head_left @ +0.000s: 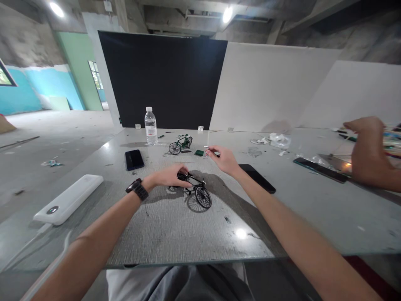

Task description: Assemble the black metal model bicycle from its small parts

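A black model bicycle (203, 196) stands on the table in front of me, its front wheel toward the lower right. My left hand (171, 175) is closed round its saddle and rear part, hiding most of the back wheel. Farther off, my right hand (223, 159) pinches a small thin silvery piece (206, 147) between thumb and fingertips, just above the tabletop. Right beside that piece lies a small green pad (199, 153). Behind it, to the left, a green model bicycle (181, 144) stands upright.
A water bottle (151, 126) and a dark phone (134, 159) are on the left. A white power bank (69, 199) with a cable lies nearer. Right of my right arm rests a black phone (257, 178). Another person's arm (371, 154) reaches in at the far right, near plastic packaging (280, 140).
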`<state>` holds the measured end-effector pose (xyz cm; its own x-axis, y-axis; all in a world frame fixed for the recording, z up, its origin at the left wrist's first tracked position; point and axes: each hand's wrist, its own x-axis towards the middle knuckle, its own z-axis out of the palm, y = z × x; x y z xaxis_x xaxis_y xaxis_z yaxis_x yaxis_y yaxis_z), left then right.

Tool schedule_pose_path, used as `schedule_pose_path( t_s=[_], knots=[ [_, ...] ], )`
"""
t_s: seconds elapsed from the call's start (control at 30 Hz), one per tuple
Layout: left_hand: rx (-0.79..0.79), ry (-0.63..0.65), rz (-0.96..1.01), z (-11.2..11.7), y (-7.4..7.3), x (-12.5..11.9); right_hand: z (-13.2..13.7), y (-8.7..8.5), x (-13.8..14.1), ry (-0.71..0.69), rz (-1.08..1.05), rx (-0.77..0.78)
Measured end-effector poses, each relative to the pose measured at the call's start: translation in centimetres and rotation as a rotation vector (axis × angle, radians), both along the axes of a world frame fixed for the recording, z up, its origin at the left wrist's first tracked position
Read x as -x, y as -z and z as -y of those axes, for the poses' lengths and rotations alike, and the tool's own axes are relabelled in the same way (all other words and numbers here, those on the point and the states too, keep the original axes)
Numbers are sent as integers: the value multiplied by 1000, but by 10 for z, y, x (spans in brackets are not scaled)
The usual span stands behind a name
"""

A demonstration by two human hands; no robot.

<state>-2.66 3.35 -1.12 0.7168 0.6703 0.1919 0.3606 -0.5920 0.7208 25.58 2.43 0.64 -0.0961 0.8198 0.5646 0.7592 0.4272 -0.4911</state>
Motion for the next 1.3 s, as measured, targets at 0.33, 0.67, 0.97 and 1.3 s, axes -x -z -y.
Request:
schedule_pose_path(
  t_s=[0.33, 0.67, 0.97, 1.3],
  knots=[
    [-200, -80, 39, -5, -4, 3, 11, -5, 13, -123, 36, 71],
    [-354, -114, 70, -5, 0, 6, 24, -3, 39, -115, 107, 59],
    [-338, -119, 49, -5, 1, 5, 4, 13, 15, -76, 242, 207],
    [-363, -144, 55, -4, 0, 5, 6, 7, 14, -77, 164, 180]
  ],
)
